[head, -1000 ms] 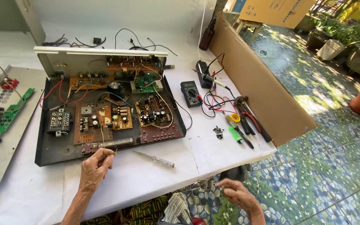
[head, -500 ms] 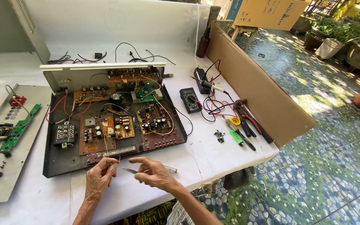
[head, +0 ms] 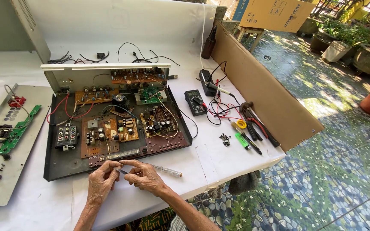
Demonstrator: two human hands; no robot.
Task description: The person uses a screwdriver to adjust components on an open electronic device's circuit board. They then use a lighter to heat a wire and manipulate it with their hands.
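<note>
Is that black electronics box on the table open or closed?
Open: the black chassis has no cover, so its circuit boards and wires show.

We see a multimeter (head: 195,102) beside pliers (head: 258,123), a dark bottle (head: 209,42), a cardboard wall (head: 262,90) and potted plants (head: 365,55).

White table cover (head: 219,158), brown circuit boards (head: 103,136) — green board (head: 18,130), floral-patterned floor tiles (head: 322,184)

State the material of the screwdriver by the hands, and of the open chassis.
Screwdriver: handle looks like clear, yellowish plastic, since it is see-through and glossy; the shaft is hidden between the left hand and right hand. Chassis: probably sheet metal, painted matt black, thin with folded edges.
</note>
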